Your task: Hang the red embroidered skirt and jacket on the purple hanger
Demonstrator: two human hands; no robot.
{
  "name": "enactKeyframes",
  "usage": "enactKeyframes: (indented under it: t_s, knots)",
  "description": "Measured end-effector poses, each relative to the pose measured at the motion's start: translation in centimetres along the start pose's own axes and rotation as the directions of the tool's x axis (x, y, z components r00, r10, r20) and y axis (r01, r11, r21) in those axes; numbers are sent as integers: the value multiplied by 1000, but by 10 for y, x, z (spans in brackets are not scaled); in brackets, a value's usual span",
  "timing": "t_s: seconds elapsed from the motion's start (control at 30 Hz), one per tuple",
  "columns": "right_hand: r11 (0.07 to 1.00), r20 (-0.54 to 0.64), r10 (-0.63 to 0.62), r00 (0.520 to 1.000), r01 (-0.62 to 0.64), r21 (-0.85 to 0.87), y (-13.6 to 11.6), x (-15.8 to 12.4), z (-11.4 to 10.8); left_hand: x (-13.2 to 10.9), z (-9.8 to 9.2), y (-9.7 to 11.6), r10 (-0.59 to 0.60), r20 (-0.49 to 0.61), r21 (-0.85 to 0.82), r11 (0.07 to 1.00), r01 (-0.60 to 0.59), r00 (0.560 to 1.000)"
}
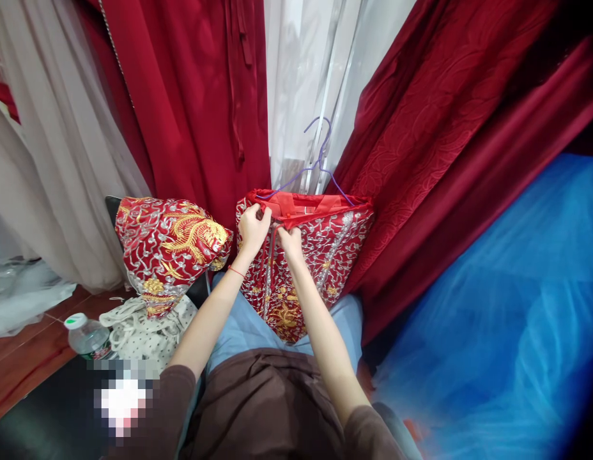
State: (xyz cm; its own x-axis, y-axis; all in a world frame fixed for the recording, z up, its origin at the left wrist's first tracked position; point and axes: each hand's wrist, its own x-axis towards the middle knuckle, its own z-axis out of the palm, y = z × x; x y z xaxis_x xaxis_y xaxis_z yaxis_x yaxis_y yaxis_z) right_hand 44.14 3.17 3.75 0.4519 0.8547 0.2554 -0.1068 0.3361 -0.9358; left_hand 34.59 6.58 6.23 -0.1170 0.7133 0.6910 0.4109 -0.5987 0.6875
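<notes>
Pinching the upper hem of the red embroidered garment point(320, 268) in the head view, I have the fingers of the left hand point(255, 225) closed on the red edge near its left corner. The fingers of the right hand point(290, 241) are closed on the same edge, just beside, closer to its middle. The garment lies against the blue trousers point(347, 316), its top edge away from me. A purple wire hanger point(319, 165) spans its opening, hook up. Left of it sits a second embroidered piece point(155, 246), above a dotted cloth point(174, 326); a bottle point(80, 333) stands near the dark surface's point(42, 409) upper edge.
</notes>
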Motion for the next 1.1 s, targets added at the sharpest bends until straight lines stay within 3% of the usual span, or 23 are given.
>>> enactKeyframes:
  t_s: [0.13, 0.33, 0.53, 0.73, 1.1]
  knots:
    - [988, -142, -82, 986, 62, -143, 9, 8, 3, 3, 0, 2, 11, -17, 29, 1000, -11, 1000]
    - [975, -161, -168, 973, 139, -176, 17, 1, 1, -1, 3, 7, 81, -64, 14, 997, -80, 995]
    - [995, -149, -62, 987, 50, -85, 14, -2, 2, -4, 3, 10, 97, -81, -9, 995, -98, 992]
    - [984, -86, 136, 987, -125, 125, 1, -11, 7, -6, -1, 14, 88, -77, -15, 996, -89, 993]
    - [976, -103, 161, 982, -143, 164, -5, -16, 9, -7, -1, 18, 46, -50, -53, 997, -49, 998]
